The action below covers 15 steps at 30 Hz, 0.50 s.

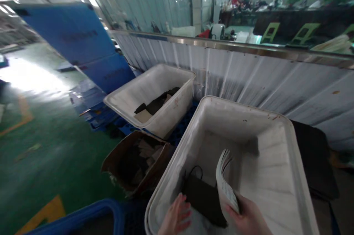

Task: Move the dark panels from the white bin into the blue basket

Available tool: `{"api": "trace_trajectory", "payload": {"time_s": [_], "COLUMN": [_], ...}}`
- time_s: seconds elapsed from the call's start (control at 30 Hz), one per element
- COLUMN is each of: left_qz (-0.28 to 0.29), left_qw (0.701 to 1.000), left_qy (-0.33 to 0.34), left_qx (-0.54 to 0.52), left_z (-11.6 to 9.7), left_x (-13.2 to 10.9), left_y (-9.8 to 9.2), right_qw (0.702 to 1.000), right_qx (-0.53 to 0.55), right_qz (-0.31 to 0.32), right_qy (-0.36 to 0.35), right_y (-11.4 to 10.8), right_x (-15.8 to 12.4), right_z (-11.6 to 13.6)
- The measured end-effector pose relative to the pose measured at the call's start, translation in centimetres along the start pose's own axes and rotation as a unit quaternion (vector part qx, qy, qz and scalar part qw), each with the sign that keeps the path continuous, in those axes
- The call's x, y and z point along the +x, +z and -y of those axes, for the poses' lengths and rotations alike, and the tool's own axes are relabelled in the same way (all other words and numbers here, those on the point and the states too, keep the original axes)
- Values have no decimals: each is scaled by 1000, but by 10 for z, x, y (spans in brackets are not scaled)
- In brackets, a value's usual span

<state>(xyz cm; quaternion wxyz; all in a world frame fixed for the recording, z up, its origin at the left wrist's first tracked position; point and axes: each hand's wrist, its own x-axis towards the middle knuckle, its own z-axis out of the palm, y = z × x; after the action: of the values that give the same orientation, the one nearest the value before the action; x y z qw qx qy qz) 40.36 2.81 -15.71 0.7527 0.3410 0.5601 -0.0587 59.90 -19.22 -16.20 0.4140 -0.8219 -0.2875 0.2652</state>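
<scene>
Curved white sheets (225,187), right hand (249,218)

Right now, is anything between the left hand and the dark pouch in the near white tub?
Nothing visible. The left hand is right beside the dark pouch inside the near white tub. The white stack, held by the right hand, is on the pouch's far side.

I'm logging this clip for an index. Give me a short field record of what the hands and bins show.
left hand: open, reaching to the dark pouch
right hand: holds a white curved sheet stack
near bin: white tub, holds the pouch
far bin: white tub with dark and tan pieces
beside it: open cardboard box
floor: green
</scene>
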Motion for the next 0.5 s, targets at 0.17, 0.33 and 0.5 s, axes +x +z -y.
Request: {"api": "trace_trajectory", "payload": {"time_s": [0.17,0.33,0.5], "left_qz": [239,146,158], "left_qw": [949,953,922], "left_qy": [-1,-60,25], "left_qx": [-204,-259,-352], "left_z": [-29,-16,38], "left_x": [-69,-129,-191], "left_y": [52,30,-35], "right_qw": [923,773,673], "right_qx": [-211,-319,-294], "right_qz": [89,151,219], "right_qy": [-309,-528,-643], "right_y": [-11,24,17], "right_x": [-55,-106,-135], "right_z": [86,167,245]}}
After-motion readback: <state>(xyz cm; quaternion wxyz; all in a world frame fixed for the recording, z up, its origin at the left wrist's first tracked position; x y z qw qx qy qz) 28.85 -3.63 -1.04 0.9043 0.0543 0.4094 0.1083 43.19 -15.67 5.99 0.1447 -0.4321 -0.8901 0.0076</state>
